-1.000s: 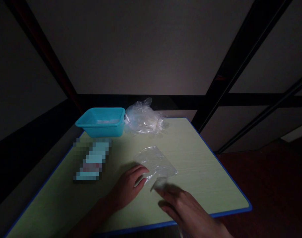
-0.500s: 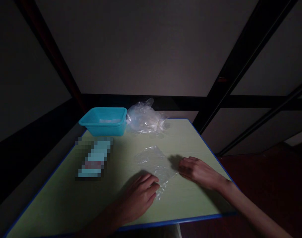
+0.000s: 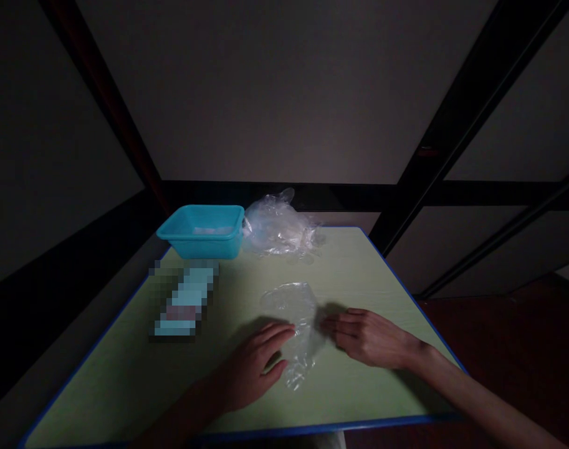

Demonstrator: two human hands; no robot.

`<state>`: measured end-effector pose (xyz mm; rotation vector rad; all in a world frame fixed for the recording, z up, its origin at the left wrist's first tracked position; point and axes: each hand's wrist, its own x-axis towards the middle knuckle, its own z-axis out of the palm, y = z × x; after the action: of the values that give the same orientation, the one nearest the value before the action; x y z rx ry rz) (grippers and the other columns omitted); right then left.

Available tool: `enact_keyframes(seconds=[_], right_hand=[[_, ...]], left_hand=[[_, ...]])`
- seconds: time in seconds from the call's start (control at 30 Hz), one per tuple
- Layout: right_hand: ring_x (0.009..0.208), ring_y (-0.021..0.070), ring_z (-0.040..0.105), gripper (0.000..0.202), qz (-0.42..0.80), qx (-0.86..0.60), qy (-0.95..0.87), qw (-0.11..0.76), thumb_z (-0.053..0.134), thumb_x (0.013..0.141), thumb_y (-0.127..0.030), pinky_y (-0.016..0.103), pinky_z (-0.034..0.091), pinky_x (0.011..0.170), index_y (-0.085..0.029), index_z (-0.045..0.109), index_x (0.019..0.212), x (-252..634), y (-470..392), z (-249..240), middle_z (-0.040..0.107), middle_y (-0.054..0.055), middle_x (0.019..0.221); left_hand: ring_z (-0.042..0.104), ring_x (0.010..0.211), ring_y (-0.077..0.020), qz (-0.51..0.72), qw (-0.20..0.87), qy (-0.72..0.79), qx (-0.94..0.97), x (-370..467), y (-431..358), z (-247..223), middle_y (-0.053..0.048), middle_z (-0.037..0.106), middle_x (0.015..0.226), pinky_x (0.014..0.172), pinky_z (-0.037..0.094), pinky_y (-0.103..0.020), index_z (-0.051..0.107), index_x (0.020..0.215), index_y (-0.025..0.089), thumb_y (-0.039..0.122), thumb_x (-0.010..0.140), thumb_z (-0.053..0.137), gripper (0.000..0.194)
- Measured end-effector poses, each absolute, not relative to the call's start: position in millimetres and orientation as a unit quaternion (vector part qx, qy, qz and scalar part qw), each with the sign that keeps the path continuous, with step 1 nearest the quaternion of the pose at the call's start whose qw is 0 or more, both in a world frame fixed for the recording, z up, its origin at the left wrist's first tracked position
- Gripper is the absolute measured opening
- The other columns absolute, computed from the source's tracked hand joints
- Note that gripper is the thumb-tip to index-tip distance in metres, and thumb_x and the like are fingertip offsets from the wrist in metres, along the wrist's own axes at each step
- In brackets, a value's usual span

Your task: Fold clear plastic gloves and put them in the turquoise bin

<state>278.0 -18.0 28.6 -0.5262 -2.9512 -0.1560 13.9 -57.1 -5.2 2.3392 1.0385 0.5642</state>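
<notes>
A thin clear plastic sheet or bag (image 3: 300, 312) lies flat and wrinkled on the pale green table (image 3: 359, 268), between my two hands. My left hand (image 3: 260, 362) is at its left edge, thumb and fingers apart, fingertips touching the plastic. On the other side, my right hand (image 3: 366, 337) rests with its fingers stretched toward the plastic's right edge; nothing shows in its grasp. At the back stands a turquoise basin (image 3: 204, 246) with something white inside. Touching its right side is a crumpled clear plastic bag (image 3: 279, 227) with contents I cannot make out.
A blurred-out flat light blue object (image 3: 186, 299) lies on the left of the table, in front of the basin. The table has a blue edge, and a dark-framed panelled wall (image 3: 275, 93) rises behind it.
The fold in the plastic's right side has shifted, making it look narrower. My right hand's fingers have stretched out leftward. My left hand's thumb and fingers have spread. The view has shifted slightly.
</notes>
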Motion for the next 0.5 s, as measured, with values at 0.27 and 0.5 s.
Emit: enact_keyframes(seconds=[0.27,0.5], right_hand=[[0.053,0.0129,0.044,0.015,0.264,-0.364,-0.891,0.057,0.033,0.087,-0.019,0.027,0.034,0.053,-0.018,0.048,0.084,267,-7,43,0.051,0.000,0.064],[0.054,0.0127,0.054,0.011,0.436,-0.419,-0.782,0.150,0.032,0.087,-0.027,0.023,0.043,0.049,-0.021,0.036,0.078,253,27,30,0.052,-0.002,0.061]], left_hand=[[0.045,0.122,-0.0253,0.203,0.421,0.414,0.781,-3,-57,-6,-0.010,0.051,0.132,0.101,0.037,-0.040,0.043,0.131,0.020,0.019,0.074,0.057,0.058],[0.066,0.085,-0.0214,0.324,0.562,0.486,0.586,7,-28,-5,-0.005,0.068,0.086,0.078,0.050,-0.031,0.046,0.121,0.014,0.016,0.064,0.065,0.060]])
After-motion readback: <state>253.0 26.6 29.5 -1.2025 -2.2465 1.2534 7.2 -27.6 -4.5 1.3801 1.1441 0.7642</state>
